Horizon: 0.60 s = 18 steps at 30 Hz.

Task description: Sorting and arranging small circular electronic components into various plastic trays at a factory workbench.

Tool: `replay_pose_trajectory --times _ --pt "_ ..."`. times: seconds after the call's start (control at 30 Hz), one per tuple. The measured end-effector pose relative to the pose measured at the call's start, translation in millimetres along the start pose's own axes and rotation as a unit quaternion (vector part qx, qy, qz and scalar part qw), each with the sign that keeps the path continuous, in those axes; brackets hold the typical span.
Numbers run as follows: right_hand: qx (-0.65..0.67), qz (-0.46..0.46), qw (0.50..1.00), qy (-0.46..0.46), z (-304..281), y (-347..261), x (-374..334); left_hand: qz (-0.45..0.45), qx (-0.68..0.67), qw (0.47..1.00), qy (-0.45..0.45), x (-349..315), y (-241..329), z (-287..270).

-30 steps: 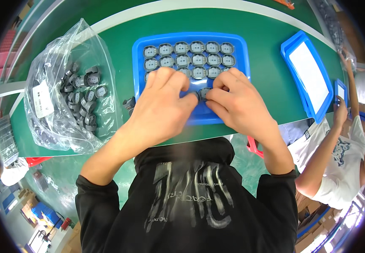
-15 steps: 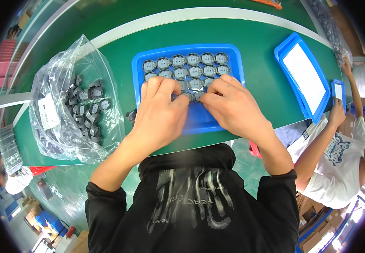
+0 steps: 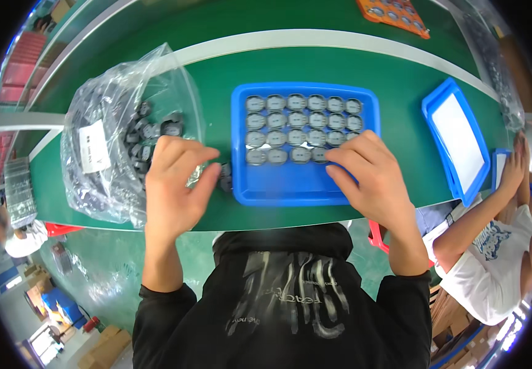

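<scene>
Left grip (image 3: 178, 179) partly hides the bag (image 3: 107, 184); right grip (image 3: 373, 172), the blue tray (image 3: 287, 184).

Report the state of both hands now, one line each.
Left hand: open, nothing seen between thumb and forefinger.
Right hand: open, thumb and forefinger apart over the blue tray.

A shiny green floor (image 3: 115, 261) under a green desk (image 3: 404, 123).
A pale strip (image 3: 303, 38) crosses the desk (it looks bent), and brown boxes (image 3: 107, 349) sit at the lower left.
</scene>
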State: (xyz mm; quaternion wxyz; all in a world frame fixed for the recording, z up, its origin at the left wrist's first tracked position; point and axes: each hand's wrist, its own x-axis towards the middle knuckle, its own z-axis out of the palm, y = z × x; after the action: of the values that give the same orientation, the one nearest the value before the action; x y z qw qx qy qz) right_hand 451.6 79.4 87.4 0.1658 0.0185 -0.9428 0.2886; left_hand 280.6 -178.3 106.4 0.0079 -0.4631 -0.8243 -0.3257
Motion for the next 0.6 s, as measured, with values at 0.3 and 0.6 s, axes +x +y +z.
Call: replay_pose_trajectory --times 0.3,0.6 --pt "-0.003 -0.101 0.993 -0.056 67.1 -74.2 51.5 0.026 0.005 0.996 -0.082 -19.6 -23.3 11.9" --pt "-0.189 -0.079 0.974 -0.097 107.5 -94.6 70.8 0.008 -0.057 0.994 0.093 -38.1 -50.8 10.6"
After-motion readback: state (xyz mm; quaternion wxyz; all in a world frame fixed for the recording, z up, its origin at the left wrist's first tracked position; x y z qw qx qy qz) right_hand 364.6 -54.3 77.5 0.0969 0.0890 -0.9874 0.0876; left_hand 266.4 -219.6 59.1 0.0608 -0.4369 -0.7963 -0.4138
